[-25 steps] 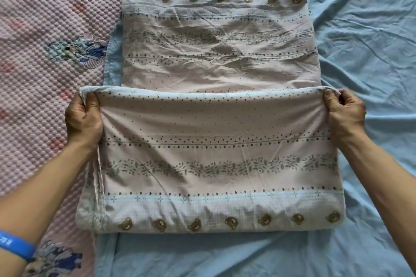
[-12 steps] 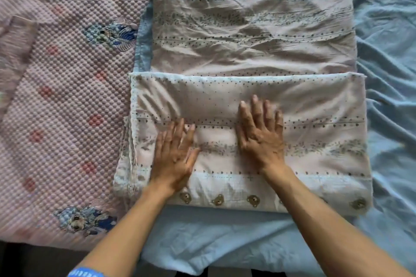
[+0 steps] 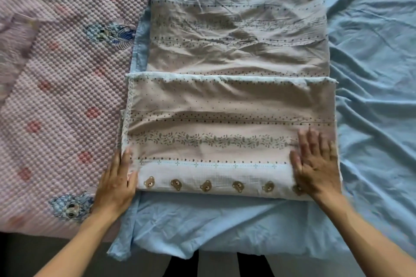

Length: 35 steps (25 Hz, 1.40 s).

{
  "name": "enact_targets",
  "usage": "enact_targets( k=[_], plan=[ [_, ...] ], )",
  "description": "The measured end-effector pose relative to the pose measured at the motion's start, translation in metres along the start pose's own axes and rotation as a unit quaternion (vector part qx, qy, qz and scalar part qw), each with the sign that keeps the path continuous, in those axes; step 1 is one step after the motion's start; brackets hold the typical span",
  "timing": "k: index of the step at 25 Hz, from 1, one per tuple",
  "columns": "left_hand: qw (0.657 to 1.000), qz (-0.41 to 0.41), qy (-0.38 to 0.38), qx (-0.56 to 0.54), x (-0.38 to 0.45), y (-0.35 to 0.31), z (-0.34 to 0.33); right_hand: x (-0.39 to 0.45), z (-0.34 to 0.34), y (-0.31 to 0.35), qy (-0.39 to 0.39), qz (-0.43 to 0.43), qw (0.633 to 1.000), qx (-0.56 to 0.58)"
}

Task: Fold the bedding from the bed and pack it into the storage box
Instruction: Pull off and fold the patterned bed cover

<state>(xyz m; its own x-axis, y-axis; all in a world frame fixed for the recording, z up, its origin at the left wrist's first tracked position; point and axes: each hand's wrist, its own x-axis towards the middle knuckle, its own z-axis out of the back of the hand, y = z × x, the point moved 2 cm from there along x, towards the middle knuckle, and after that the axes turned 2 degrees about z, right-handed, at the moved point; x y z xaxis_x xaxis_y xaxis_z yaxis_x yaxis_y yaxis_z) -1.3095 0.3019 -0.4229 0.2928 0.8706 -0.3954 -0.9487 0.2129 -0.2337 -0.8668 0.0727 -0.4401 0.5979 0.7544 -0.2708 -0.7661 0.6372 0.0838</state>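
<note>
Left hand (image 3: 117, 183) and right hand (image 3: 316, 164) press flat, fingers straight, on the folded bear-print bedding (image 3: 225, 119); no writing readable.

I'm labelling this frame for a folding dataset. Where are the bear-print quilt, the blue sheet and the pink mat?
bear-print quilt (image 3: 225, 105), head view, on the folded-over top layer.
blue sheet (image 3: 371, 51), head view, on its wrinkled part right of the quilt.
pink mat (image 3: 56, 96), head view, on its bumpy surface.

A pink quilted mattress pad (image 3: 56, 108) with cartoon prints covers the bed from 7 to 11 o'clock. A wrinkled light-blue sheet (image 3: 371, 74) spreads from 1 to 5 o'clock, overhanging the near edge. Dark floor (image 3: 33, 254) shows at 6 to 7 o'clock; lighting is soft and even.
</note>
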Motion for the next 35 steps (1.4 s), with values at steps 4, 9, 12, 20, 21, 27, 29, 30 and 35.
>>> enact_targets(
  k=[4, 9, 12, 20, 21, 27, 29, 30, 35],
  plan=[
    [0.961, 0.162, -0.142, -0.176, -0.047, -0.007, -0.011, -0.067, -0.022, -0.042, -0.032, -0.136, 0.990, 0.036],
    [0.881, 0.327, -0.149, -0.308, -0.039, -0.016, -0.035, -0.075, -0.014, 0.022, -0.094, -0.123, 0.987, 0.052],
    [0.846, 0.357, -0.176, -0.355, -0.041, -0.017, -0.042, -0.086, -0.009, 0.083, -0.104, 0.008, 0.994, 0.039],
    [0.813, 0.162, -0.076, -0.554, -0.049, -0.007, 0.026, -0.095, -0.033, 0.202, 0.007, 0.214, 0.977, -0.004],
    [0.854, 0.108, -0.030, -0.508, -0.046, 0.005, 0.042, -0.090, -0.032, 0.196, 0.007, 0.220, 0.975, -0.001],
    [0.937, 0.031, 0.159, -0.310, -0.027, 0.026, 0.032, -0.100, -0.039, 0.197, 0.008, 0.232, 0.971, -0.057],
    [0.950, 0.004, 0.110, -0.291, -0.024, 0.024, 0.022, -0.100, -0.042, 0.211, 0.002, 0.215, 0.974, -0.065],
    [0.951, 0.002, 0.071, -0.302, -0.023, 0.026, 0.023, -0.100, -0.043, 0.216, 0.007, 0.215, 0.975, -0.062],
    [0.902, 0.143, 0.078, -0.399, -0.027, 0.033, 0.025, -0.101, -0.048, 0.220, -0.001, 0.230, 0.971, -0.060]
  ],
)
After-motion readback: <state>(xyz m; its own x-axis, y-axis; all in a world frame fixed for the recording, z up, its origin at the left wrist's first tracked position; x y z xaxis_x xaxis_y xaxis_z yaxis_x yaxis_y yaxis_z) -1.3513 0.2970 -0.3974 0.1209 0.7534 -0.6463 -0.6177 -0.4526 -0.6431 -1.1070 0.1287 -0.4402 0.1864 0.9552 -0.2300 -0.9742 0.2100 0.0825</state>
